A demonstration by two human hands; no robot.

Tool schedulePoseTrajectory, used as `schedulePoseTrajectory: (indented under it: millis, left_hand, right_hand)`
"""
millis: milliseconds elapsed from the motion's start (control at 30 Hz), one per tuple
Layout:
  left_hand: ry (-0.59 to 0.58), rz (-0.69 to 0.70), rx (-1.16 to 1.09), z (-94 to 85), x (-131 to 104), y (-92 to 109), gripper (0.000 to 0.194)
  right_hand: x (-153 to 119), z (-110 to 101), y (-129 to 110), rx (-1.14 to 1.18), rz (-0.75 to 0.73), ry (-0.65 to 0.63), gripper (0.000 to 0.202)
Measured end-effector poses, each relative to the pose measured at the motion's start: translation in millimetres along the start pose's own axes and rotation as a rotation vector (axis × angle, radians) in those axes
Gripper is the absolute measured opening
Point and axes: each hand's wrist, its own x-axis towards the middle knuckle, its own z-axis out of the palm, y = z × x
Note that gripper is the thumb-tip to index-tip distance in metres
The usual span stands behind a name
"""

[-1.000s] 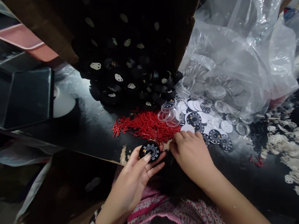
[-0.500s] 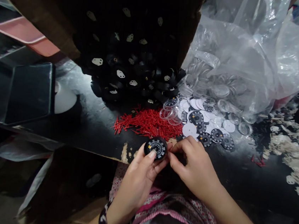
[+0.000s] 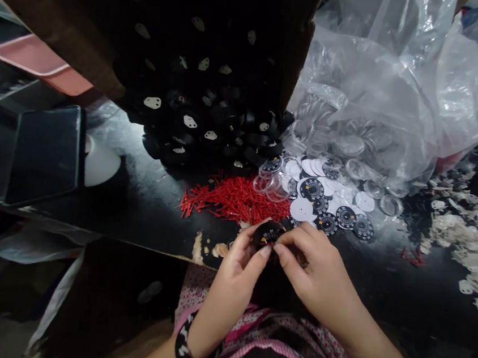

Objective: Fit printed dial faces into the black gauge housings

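My left hand (image 3: pixel 233 275) is closed around a small round dial gauge (image 3: pixel 270 235) with a black case, white markings and a yellow patch. Its face is tilted, and fingers hide part of the rim. The thumb of my right hand (image 3: pixel 319 270) meets its forefinger in a pinch at the dial, on a thin red pointer (image 3: pixel 267 243) lying across the face. Just beyond my hands lies a heap of red pointers (image 3: pixel 237 199). Beside that heap are loose black and white dial discs (image 3: pixel 346 217) and clear round covers (image 3: pixel 270 185).
A cardboard box (image 3: pixel 308 44) on its side spills black cases (image 3: pixel 227 126). Plastic bags (image 3: pixel 373 73) lie behind clear covers. Pale metal plates (image 3: pixel 463 237) are heaped right. A dark tablet-like panel (image 3: pixel 47 153), white round object (image 3: pixel 102 162) and pink tray (image 3: pixel 27 54) stand left.
The gauge has tilted and moved slightly right, toward my right hand. My right fingers have come onto its face with the red pointer. My left thumb has shifted to the dial's lower edge.
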Motion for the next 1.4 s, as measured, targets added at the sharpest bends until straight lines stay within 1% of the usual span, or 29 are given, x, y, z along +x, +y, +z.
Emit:
schedulePoseTrajectory:
  millis: [167,267,333,433,567,633,667,733,767,833,867,900,1000,1033,1100,1167,1200,1233,1300,1333,1400]
  left_hand:
    - [0.005,0.077,0.130,0.9,-4.9,8.1,0.025]
    - [-0.007,0.183,0.215,0.2,-6.1,8.4,0.022]
    - [-0.024,0.255,0.281,-1.2,-6.3,6.8,0.023]
    - [-0.050,0.321,0.388,-4.1,-7.0,5.2,0.028]
    - [-0.056,0.354,0.486,-6.8,-8.4,6.1,0.031]
    - [-0.054,0.319,0.473,-7.6,-6.9,6.8,0.030]
    - [-0.061,0.276,0.446,-8.0,-5.4,7.1,0.028]
    - [-0.100,0.146,0.339,-9.3,-1.2,7.9,0.029]
    - [-0.123,0.075,0.270,-10.2,1.0,8.4,0.032]
    - [-0.160,-0.029,0.157,-12.6,4.3,9.4,0.040]
    - [-0.170,-0.053,0.131,-13.9,5.2,9.8,0.043]
    - [-0.172,-0.059,0.132,-15.1,5.5,10.1,0.045]
    - [-0.154,-0.031,0.228,-16.4,4.1,8.6,0.046]
    - [-0.131,-0.030,0.247,-15.7,3.3,7.3,0.045]
    - [-0.051,-0.078,0.219,-12.1,2.1,3.6,0.043]
    - [0.036,-0.139,0.134,-6.8,1.9,-0.1,0.038]
    - [0.061,-0.154,0.103,-4.2,2.3,-1.5,0.037]
    - [0.061,-0.159,0.097,-1.8,3.0,-2.6,0.035]
    - [0.014,-0.114,0.146,1.0,5.5,-4.2,0.036]
    - [-0.015,-0.086,0.183,1.5,7.1,-5.2,0.037]
    - [-0.055,-0.037,0.225,0.8,10.8,-8.4,0.039]
  right_hand:
    - [-4.7,-2.7,-1.9,0.094,0.028,-0.018,0.013]
    - [-7.3,-2.7,-2.3,0.157,0.043,-0.022,0.015]
    - [-9.0,-1.4,-2.1,0.184,0.067,-0.018,0.016]
    - [-11.9,1.8,-2.5,0.211,0.105,-0.013,0.018]
    - [-14.9,5.8,-3.9,0.214,0.106,0.035,0.018]
    - [-14.9,5.8,-3.6,0.197,0.118,0.040,0.018]
    - [-14.4,5.0,-3.0,0.184,0.126,0.031,0.020]
    - [-12.6,1.9,-1.5,0.152,0.123,0.018,0.022]
    - [-11.2,0.0,-0.7,0.131,0.100,0.019,0.020]
    - [-7.8,-3.5,1.0,0.059,0.004,0.040,0.009]
    - [-5.8,-4.4,2.0,0.008,-0.056,0.052,0.006]
    - [-3.7,-4.6,3.1,-0.054,-0.111,0.060,0.009]
    - [2.4,-0.9,6.0,-0.252,-0.217,0.060,0.009]
    - [4.1,1.2,6.4,-0.300,-0.233,0.066,0.010]
    - [6.9,5.3,6.0,-0.346,-0.254,0.090,0.012]
    - [8.8,8.0,3.9,-0.339,-0.231,0.129,0.010]
    - [9.4,8.4,2.5,-0.326,-0.193,0.145,0.008]
    - [9.4,7.8,1.1,-0.306,-0.142,0.154,0.007]
    - [8.3,2.6,0.1,-0.243,-0.026,0.136,0.008]
    - [7.5,-2.3,1.5,-0.190,0.015,0.098,0.009]
    - [7.8,-17.0,10.8,-0.070,0.049,0.006,0.009]
